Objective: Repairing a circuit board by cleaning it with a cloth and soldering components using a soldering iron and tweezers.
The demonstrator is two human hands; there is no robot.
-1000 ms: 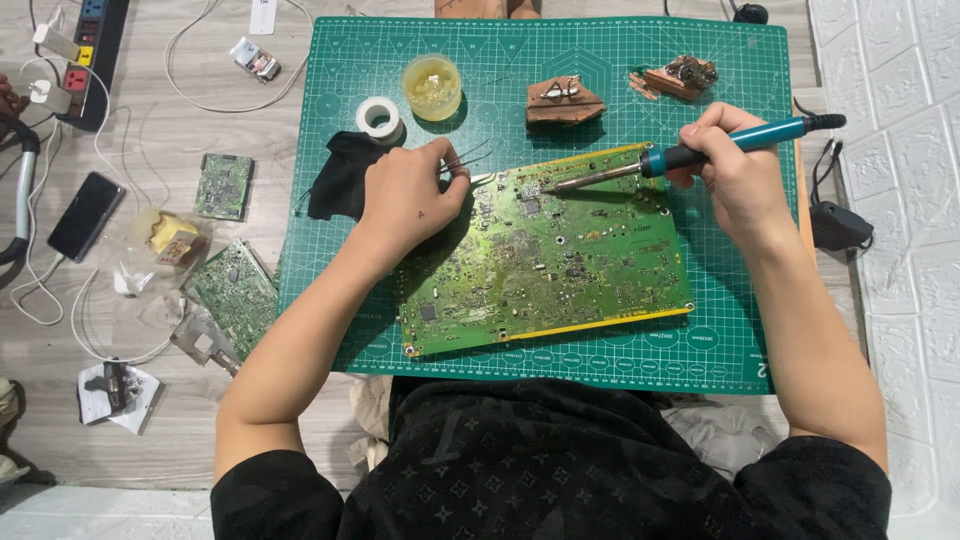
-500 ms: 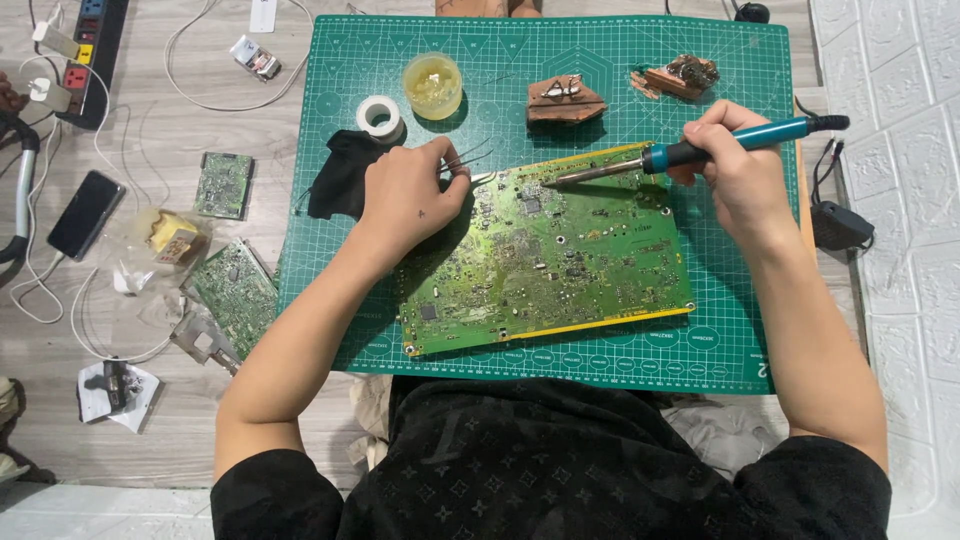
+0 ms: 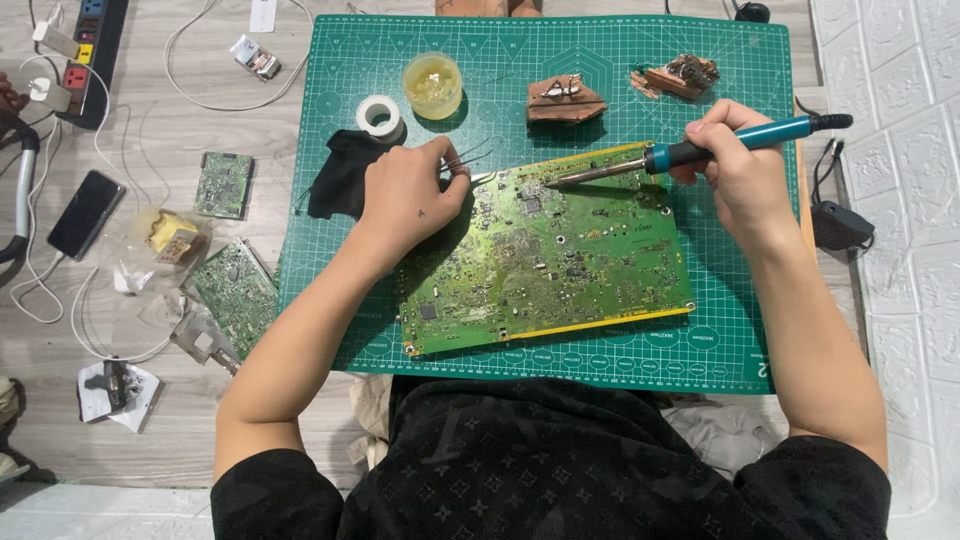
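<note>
- Circuit board [image 3: 545,255], large and green, lay flat and slightly tilted on the green cutting mat [image 3: 500,90], near the middle of it, just in front of the body.
- Soldering iron [image 3: 690,152], with a teal handle, held in the right hand [image 3: 735,170]; fingers curled tight around the grip like a pen, metal tip lowered onto the top edge of the board.
- Left hand [image 3: 408,195] rested on the upper left corner of the board, fingers pinched narrowly on thin metal tweezers [image 3: 470,165], points aimed towards the iron's tip.
- Tweezer points and iron tip close together, whether touching could not be told.
- Black cloth [image 3: 340,175] lay just beside the left hand, partly under the wrist.
- White roll of tape [image 3: 380,115] and yellow round tub [image 3: 432,85] stood on the mat beyond the left hand, close to each other.
- Two brown lumps with metal scraps sat at the far edge of the mat.
- Off the mat to the left, on the wooden table [image 3: 170,420]: two smaller green boards [image 3: 224,184], a black phone [image 3: 86,212], a power strip [image 3: 85,50] and white cables.
</note>
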